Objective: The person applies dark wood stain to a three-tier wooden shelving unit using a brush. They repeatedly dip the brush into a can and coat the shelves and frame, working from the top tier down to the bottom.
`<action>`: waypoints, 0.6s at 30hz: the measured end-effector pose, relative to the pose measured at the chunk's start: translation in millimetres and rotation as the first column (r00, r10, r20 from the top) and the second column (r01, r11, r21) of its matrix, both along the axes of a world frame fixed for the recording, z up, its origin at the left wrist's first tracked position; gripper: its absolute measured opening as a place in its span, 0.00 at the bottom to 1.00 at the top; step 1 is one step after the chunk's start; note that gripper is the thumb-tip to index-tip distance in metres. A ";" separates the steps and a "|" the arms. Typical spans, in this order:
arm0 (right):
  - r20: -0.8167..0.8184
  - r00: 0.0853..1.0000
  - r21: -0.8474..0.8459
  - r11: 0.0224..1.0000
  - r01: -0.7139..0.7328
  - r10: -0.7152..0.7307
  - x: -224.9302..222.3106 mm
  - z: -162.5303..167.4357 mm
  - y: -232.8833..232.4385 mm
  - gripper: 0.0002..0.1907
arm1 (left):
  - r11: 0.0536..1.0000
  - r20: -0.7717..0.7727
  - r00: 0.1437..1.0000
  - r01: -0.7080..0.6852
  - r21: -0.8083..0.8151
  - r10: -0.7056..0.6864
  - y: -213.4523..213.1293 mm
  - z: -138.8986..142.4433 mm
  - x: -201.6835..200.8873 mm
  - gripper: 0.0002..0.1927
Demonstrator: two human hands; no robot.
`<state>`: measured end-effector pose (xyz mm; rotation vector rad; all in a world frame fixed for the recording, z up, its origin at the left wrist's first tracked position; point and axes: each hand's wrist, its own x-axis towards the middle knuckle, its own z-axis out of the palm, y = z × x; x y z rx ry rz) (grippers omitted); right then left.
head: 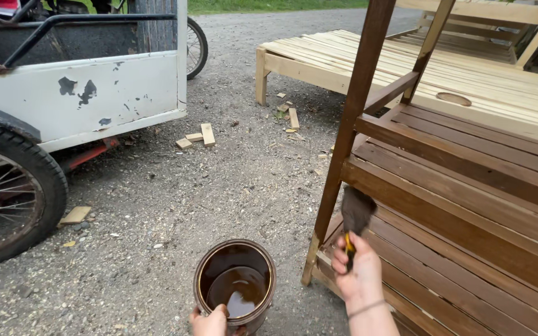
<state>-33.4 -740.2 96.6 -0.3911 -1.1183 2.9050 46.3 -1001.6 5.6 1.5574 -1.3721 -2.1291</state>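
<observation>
My right hand (pixel 357 269) grips a paintbrush (pixel 355 214) by its handle, bristles up and dark with stain, touching the lower part of a brown-stained slatted wooden piece (pixel 468 205). My left hand (pixel 210 322) holds the near rim of a round can (pixel 235 283) half full of dark brown stain, sitting on the gravel. The lowest slats beside my right wrist are still pale bare wood.
A white cart (pixel 82 93) with chipped paint and spoked rubber wheels (pixel 7 193) stands at the left. An unstained slatted wooden lounger (pixel 418 68) lies behind. Small wood offcuts (pixel 197 137) are scattered on the gravel ground (pixel 219 180).
</observation>
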 end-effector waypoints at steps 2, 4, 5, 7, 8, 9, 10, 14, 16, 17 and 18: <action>0.001 0.999 0.012 0.999 -0.036 0.036 -7.0 -7.6 2.7 0.09 | 0.994 -0.014 0.999 0.033 0.104 -0.031 4.5 6.2 4.4 0.48; 0.008 0.998 0.038 0.997 -0.066 0.066 -11.8 -13.0 4.8 0.08 | 0.984 -0.033 0.998 0.054 0.173 -0.049 5.9 11.3 4.5 0.49; 0.021 0.997 0.060 0.996 -0.070 0.069 -13.6 -14.1 6.1 0.07 | 0.982 -0.028 0.997 0.070 0.175 -0.066 7.4 11.5 5.4 0.49; -0.005 0.998 0.067 0.996 -0.060 0.061 -14.3 -14.0 9.7 0.08 | 0.980 -0.050 0.996 0.087 0.179 -0.079 10.8 10.6 -0.6 0.48; -0.026 0.998 0.051 0.998 -0.049 0.050 -15.0 -11.8 11.6 0.09 | 0.980 -0.059 0.996 0.083 0.181 -0.074 12.8 7.9 -1.3 0.48; -0.036 0.999 0.028 0.999 -0.033 0.034 -12.7 -10.2 12.8 0.10 | 0.981 -0.056 0.996 0.083 0.178 -0.074 13.5 4.0 -0.7 0.47; -0.027 0.997 0.006 0.998 -0.067 0.068 -11.0 -7.3 13.2 0.11 | 0.980 -0.072 0.995 0.085 0.181 -0.073 15.5 0.1 -1.6 0.47; 0.010 0.987 0.113 0.980 -0.161 0.161 13.6 -0.2 2.0 0.08 | 0.977 -0.143 0.990 0.020 0.214 0.011 17.5 -18.0 4.4 0.47; 0.052 0.992 0.264 0.957 -0.124 0.115 31.1 -0.2 -10.7 0.06 | 0.977 -0.184 0.981 -0.019 0.214 0.059 15.0 -26.7 10.7 0.46; 0.066 0.996 0.348 0.934 -0.080 0.061 35.2 0.4 -17.6 0.06 | 0.978 -0.216 0.974 -0.028 0.207 0.073 13.3 -29.5 13.1 0.44; 0.073 0.997 0.427 0.904 -0.035 0.004 38.3 -0.1 -25.0 0.06 | 0.980 -0.249 0.965 -0.033 0.197 0.082 11.4 -32.3 15.7 0.43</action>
